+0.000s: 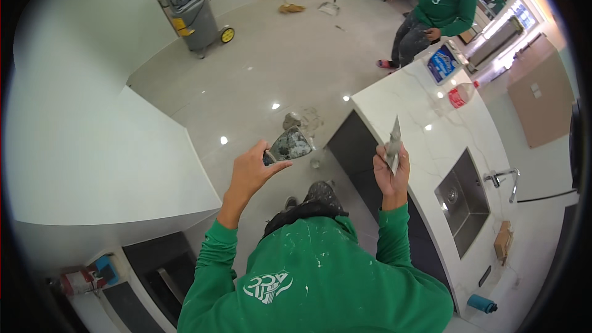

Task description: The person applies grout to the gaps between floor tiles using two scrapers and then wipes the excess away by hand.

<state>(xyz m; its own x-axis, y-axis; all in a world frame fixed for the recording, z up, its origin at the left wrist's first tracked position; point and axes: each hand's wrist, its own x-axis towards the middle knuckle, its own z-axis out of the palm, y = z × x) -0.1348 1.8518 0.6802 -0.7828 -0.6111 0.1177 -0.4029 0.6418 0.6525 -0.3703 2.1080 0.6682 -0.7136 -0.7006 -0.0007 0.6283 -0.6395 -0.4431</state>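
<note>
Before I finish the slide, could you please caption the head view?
Left hand holds a scraper, right hand a thin blade, near a counter.

Green long-sleeved top (351,296), pale specks (319,264), white emblem (267,287), spattered dark trousers (323,196)

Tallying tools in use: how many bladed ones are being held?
2: a smeared putty knife in the left hand and a second bladed tool in the right hand.

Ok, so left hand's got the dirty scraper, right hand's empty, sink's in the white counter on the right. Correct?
One slip: the right hand isn't empty. The head view shows it holding a thin metal blade. The left hand does have the dirty scraper, and the sink is in the white counter on the right.
</note>
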